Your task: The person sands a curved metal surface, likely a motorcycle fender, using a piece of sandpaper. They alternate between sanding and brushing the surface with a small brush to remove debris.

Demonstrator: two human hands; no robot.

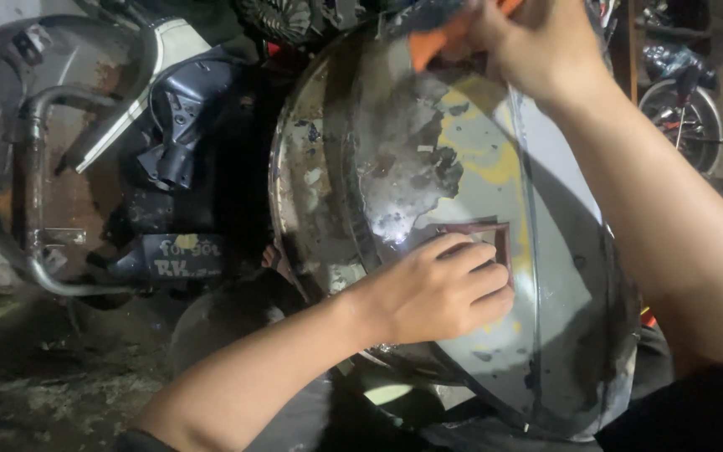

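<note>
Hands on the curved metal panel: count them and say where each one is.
2. The left hand presses a dark red sanding sheet against the panel near its middle. The right hand grips an orange pad at the panel's top edge.

**A motorcycle repair workshop**

A stripped scooter body [173,159] with bare, rusty frame tubing [31,176] lies at nine o'clock, a motorcycle wheel [684,117] stands at two o'clock, and the concrete floor [35,377] at seven o'clock is grimy.

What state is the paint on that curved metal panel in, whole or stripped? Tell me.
Partly stripped. The curved metal panel shows bare shiny metal amid grey and yellow patches; the left hand presses a reddish sanding sheet there.
</note>
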